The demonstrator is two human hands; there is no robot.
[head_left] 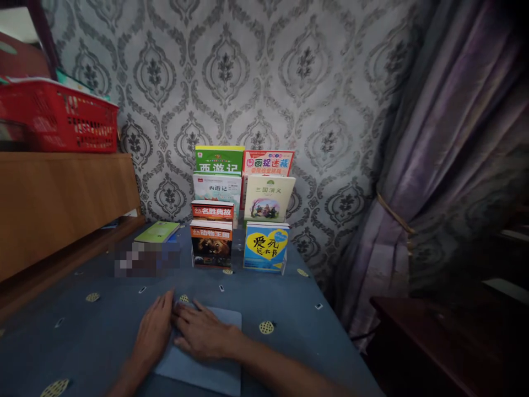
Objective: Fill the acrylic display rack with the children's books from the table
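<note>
A flat, light blue rectangle point(206, 376) with a rounded corner lies on the patterned blue cover in front of me. It looks like a closed book or a folder; no print shows on it. My right hand point(200, 331) rests on its upper left part, fingers stretched toward the left edge. Along that edge lies my left hand point(155, 325), its fingers extended forward and its fingertips close to those of the right. Both hands look flat and open, with nothing gripped. Beneath the palms, the surface is hidden.
Several books stand in two tiered clear racks, the left with an animal book point(211, 246), the right with a blue-and-yellow book point(265, 248). A green book point(157, 231) lies left, beside a blurred patch. A red basket point(91, 118) sits on a wooden ledge point(61, 209). Right hangs a curtain point(413, 165).
</note>
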